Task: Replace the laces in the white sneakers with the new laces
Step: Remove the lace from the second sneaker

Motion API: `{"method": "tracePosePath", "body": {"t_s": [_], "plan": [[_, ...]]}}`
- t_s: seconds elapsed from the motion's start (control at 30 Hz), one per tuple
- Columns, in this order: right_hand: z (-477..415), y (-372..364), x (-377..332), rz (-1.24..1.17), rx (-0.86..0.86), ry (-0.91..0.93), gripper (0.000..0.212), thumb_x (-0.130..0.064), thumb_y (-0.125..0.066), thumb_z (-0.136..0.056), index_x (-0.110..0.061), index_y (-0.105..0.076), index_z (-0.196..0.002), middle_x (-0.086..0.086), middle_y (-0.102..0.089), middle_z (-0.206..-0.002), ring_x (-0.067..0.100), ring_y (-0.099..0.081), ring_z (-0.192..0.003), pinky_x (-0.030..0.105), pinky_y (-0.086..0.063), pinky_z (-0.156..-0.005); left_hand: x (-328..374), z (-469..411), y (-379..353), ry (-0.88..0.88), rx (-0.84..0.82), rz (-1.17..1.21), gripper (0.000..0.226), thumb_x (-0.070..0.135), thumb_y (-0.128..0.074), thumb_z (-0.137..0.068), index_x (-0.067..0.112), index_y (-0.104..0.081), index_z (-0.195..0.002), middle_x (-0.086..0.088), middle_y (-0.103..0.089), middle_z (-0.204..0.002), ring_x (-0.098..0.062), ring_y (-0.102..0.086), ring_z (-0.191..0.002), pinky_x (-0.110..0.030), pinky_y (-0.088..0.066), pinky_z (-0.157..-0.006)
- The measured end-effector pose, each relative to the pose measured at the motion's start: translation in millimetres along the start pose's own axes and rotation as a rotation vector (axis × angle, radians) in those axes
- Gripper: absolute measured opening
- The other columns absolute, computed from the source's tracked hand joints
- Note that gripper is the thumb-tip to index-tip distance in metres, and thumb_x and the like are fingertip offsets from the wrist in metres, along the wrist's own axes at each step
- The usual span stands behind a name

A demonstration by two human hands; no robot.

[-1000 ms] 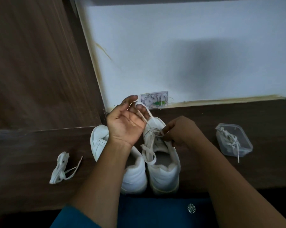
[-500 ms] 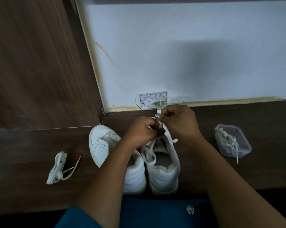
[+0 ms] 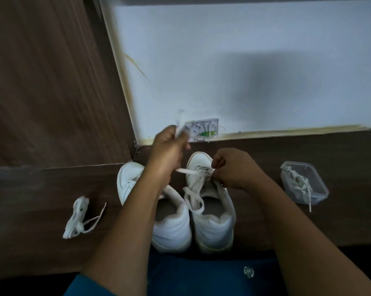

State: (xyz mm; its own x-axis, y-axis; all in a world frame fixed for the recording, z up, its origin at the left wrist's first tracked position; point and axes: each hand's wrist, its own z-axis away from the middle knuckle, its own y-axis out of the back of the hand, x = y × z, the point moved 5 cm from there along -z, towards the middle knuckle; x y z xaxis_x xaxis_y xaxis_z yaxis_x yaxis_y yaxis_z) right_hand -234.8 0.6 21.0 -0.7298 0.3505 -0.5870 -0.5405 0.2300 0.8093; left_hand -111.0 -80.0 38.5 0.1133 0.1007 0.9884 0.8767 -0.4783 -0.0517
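At the near edge of the table (image 3: 30,189), the left sneaker (image 3: 173,227) and right sneaker (image 3: 214,223) stand touching, heels toward you. A loose lace bundle (image 3: 77,216) lies well to their left. To the right, a clear container (image 3: 317,191) holds more laces (image 3: 297,180), one end trailing over its rim. Your right hand (image 3: 233,169) pinches the lace (image 3: 193,197) at the right sneaker's eyelets, and a loop droops over its tongue. Your left hand (image 3: 169,152) is raised beyond the toes, clenched around the lace's blurred other end. Behind it, a wall plate (image 3: 201,130) sits against the pale wall.
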Motion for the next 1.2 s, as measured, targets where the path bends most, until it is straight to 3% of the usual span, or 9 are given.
{"method": "tracePosePath", "body": {"t_s": [0.13,0.23,0.4,0.57,0.6,0.73,0.8,0.9,1.2], "plan": [[-3,2,2,0.061,0.047,-0.002,0.016,-0.01,-0.062,-0.076,-0.022,-0.052,-0.071,0.002,-0.064,-0.089,0.023,-0.062,-0.089,0.028,-0.047,-0.072,-19,4,-29,-0.122,-0.381,-0.97,0.02,0.024,-0.063,-0.085,0.027,-0.06,-0.065,0.008,-0.053,-0.06,-0.013,-0.055,-0.064,-0.023,-0.04,-0.056],[-3,3,5,-0.004,0.054,-0.041,0.026,0.0,-0.058,-0.072,-0.023,-0.05,-0.065,0.005,-0.065,-0.085,0.025,-0.065,-0.081,0.033,-0.053,-0.07,-17,0,-29,-0.124,-0.369,-1.226,0.011,0.029,-0.065,-0.079,0.027,-0.066,-0.068,0.007,-0.056,-0.063,-0.019,-0.06,-0.069,-0.026,-0.044,-0.061],[-2,5,8,-0.028,0.069,-0.07,0.025,0.005,-0.055,-0.073,-0.019,-0.051,-0.068,0.004,-0.061,-0.077,0.025,-0.063,-0.076,0.031,-0.051,-0.063,-15,0,-29,-0.111,-0.315,-1.141,0.03,0.017,-0.059,-0.085,0.025,-0.052,-0.058,0.006,-0.052,-0.062,-0.016,-0.053,-0.064,-0.025,-0.039,-0.059],[-2,6,1,0.015,0.026,-0.034,0.027,0.006,-0.051,-0.073,-0.017,-0.065,-0.075,0.003,-0.065,-0.077,0.026,-0.066,-0.081,0.032,-0.054,-0.072,-6,3,-6,0.189,-0.13,0.457,0.024,0.002,-0.046,-0.084,0.015,-0.052,-0.064,-0.004,-0.052,-0.064,-0.019,-0.049,-0.063,-0.031,-0.038,-0.063],[-1,5,-1,0.014,0.007,-0.023,0.03,0.006,-0.05,-0.075,-0.018,-0.068,-0.078,0.002,-0.064,-0.077,0.025,-0.065,-0.081,0.032,-0.054,-0.075,0,2,0,0.183,-0.119,0.569,0.014,0.007,-0.049,-0.08,0.013,-0.052,-0.068,-0.005,-0.055,-0.066,-0.018,-0.052,-0.063,-0.031,-0.04,-0.063],[0,-4,-11,0.135,-0.063,0.045,0.027,-0.007,-0.055,-0.084,-0.019,-0.074,-0.098,0.003,-0.069,-0.104,0.022,-0.065,-0.094,0.025,-0.047,-0.078,-15,-6,6,0.141,-0.09,-0.225,0.011,0.01,-0.061,-0.084,0.018,-0.061,-0.076,-0.004,-0.064,-0.078,-0.019,-0.059,-0.074,-0.028,-0.047,-0.07],[-2,-8,-10,0.244,-0.048,0.057,0.019,-0.019,-0.058,-0.085,-0.016,-0.07,-0.099,0.005,-0.067,-0.1,0.024,-0.063,-0.096,0.025,-0.043,-0.071,-30,-1,-8,0.159,-0.273,-0.513,0.022,0.02,-0.073,-0.067,0.028,-0.06,-0.084,-0.006,-0.066,-0.096,-0.019,-0.062,-0.086,-0.037,-0.051,-0.079],[-6,-16,-6,0.279,-0.041,0.055,0.013,-0.021,-0.061,-0.082,-0.011,-0.065,-0.089,0.002,-0.061,-0.082,0.022,-0.063,-0.089,0.024,-0.039,-0.066,-35,7,-21,0.169,-0.471,-0.606,0.045,0.019,-0.069,-0.052,0.03,-0.059,-0.095,-0.003,-0.066,-0.098,-0.02,-0.064,-0.09,-0.038,-0.053,-0.079],[-8,-19,-7,0.205,-0.078,0.051,0.025,-0.018,-0.055,-0.09,-0.006,-0.069,-0.108,0.015,-0.063,-0.114,0.029,-0.058,-0.106,0.029,-0.043,-0.082,-37,3,-21,0.106,-0.437,-0.703,0.047,0.004,-0.057,-0.058,0.029,-0.065,-0.097,-0.001,-0.069,-0.093,-0.02,-0.063,-0.078,-0.031,-0.05,-0.064]]}}
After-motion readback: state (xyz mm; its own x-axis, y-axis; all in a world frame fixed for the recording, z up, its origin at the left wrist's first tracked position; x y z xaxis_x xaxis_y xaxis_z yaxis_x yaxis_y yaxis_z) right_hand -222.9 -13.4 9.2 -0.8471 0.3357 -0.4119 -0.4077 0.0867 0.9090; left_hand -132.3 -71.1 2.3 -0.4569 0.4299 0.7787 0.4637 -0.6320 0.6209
